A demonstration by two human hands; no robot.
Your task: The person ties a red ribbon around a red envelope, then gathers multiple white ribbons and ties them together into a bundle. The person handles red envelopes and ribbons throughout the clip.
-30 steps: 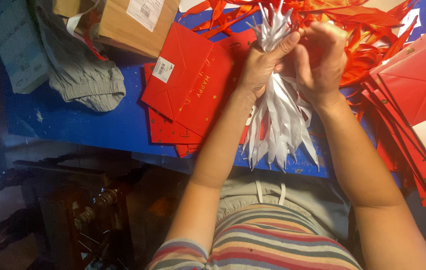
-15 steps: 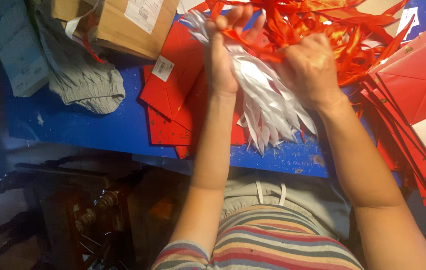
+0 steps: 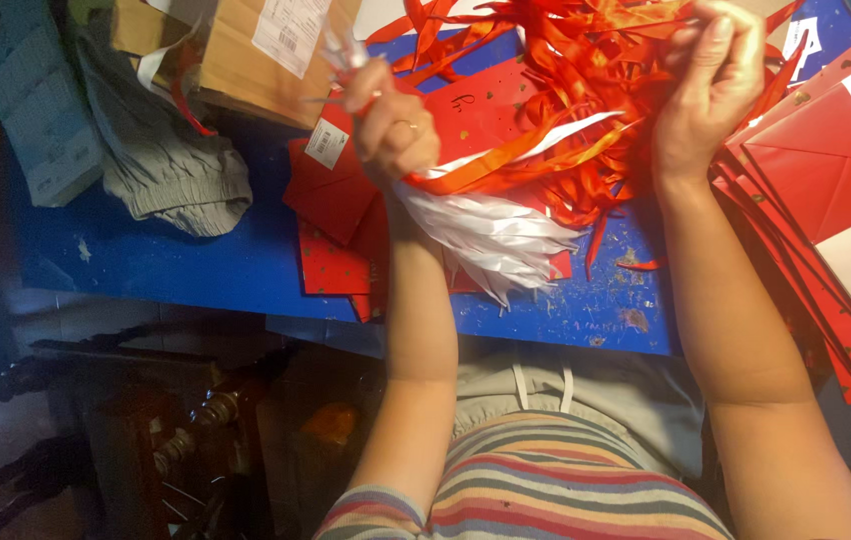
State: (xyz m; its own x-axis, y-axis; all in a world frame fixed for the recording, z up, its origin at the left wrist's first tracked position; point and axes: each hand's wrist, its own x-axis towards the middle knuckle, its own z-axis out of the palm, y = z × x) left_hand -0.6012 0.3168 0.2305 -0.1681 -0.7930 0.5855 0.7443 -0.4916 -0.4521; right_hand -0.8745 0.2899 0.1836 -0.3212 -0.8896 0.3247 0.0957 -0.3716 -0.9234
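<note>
Red ribbons (image 3: pixel 586 60) snarled at upper centre could tangle or slip, since the left hand (image 3: pixel 393 125) fist-grips white strips (image 3: pixel 491 235) while right hand (image 3: pixel 706 95) fingers pinch the tangle.

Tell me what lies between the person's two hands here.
In the head view, orange-red ribbon strands stretch from the left hand to the right hand, above red envelopes on the blue table.

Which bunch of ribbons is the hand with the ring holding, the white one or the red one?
The white satin ribbon bunch. The left hand, wearing the ring, grips it, its white ends hanging toward the person. The tangled red ribbon pile is at the right hand.
</note>
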